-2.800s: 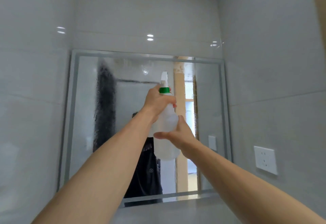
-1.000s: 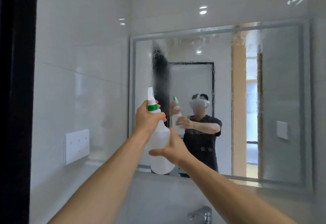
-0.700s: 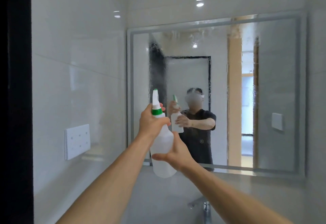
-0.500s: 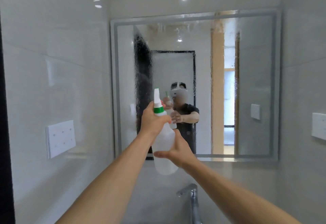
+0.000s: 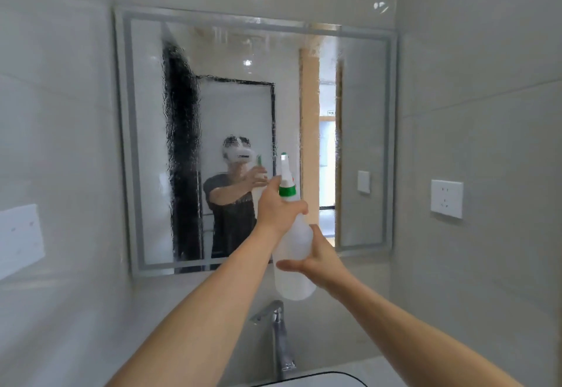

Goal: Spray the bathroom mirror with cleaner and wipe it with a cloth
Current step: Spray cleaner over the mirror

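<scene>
Facing the mirror [image 5: 362, 143] on the far wall, we see its glass beaded and streaked with wet droplets, heaviest down the left part and along the top. We hold the spray bottle [image 5: 293, 262] upright in front of the mirror's lower middle, nozzle up and toward the glass, above the faucet [image 5: 278, 335]. Our left hand [image 5: 278, 208] grasps the bottle's neck just under the green collar, fingers wrapped round it. Our right hand [image 5: 317, 260] cups the translucent body from the right, thumb across the near side, fingers curled behind. Near and low, the faucet stands behind the dark-rimmed sink [image 5: 319, 378]. On the right wall sits a white socket [image 5: 446, 198]; on the left wall, a white switch plate [image 5: 19, 239].
</scene>
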Tool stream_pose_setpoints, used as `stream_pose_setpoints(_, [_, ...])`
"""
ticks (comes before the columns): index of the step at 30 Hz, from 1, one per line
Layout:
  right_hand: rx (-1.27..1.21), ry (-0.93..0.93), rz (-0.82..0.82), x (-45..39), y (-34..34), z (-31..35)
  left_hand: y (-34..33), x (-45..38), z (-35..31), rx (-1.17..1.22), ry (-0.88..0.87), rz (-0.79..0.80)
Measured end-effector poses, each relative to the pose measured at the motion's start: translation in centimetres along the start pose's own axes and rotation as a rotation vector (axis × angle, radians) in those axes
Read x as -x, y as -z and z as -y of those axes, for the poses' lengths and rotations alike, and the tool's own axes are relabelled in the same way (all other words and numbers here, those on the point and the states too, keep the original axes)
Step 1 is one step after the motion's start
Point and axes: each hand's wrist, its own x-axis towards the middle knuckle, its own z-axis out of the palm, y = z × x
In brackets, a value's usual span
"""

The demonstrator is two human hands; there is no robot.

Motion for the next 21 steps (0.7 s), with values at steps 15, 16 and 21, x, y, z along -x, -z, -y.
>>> stream_pose_setpoints(15, [0.022, -0.073, 0.01, 2.2, -0.6, -1.2, -0.5, 2.4, 1.1, -0.036, -0.021, 0.003])
stream_pose_setpoints(16, [0.022, -0.074, 0.023, 2.1, -0.9, -1.1, -0.2, 2.4, 1.4, -0.032, -0.022, -0.006])
stream_pose_setpoints(21, [-0.013, -0.076, 0.059, 1.8, -2.5, -1.1, 1.3, 2.3, 2.8, -0.017, -0.012, 0.017])
